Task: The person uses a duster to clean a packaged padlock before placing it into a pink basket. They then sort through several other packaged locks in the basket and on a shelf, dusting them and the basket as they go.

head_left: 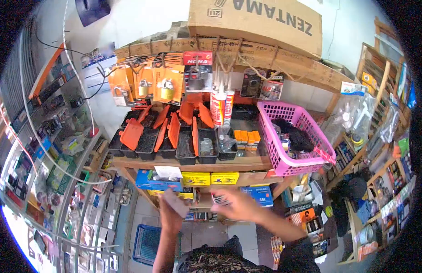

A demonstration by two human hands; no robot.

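Observation:
My left hand (170,219) is closed around a flat, greyish-pink packet (177,204), held in front of the lower shelf. To its right, my right hand (240,205) has its fingers curled round a small item with red, white and dark marks (217,199); its kind cannot be made out. Just beyond the hands, a blue box (158,181) with a white card on it and yellow boxes (196,178) sit on the shelf. Another blue box (261,195) lies behind my right wrist.
Black bins (185,152) with orange lids (131,134) line the upper shelf, beside sealant tubes (218,107) and a pink basket (277,154). Packaged padlocks (167,88) hang above. A blue crate (145,245) stands on the floor; a glass display case (74,195) is at left.

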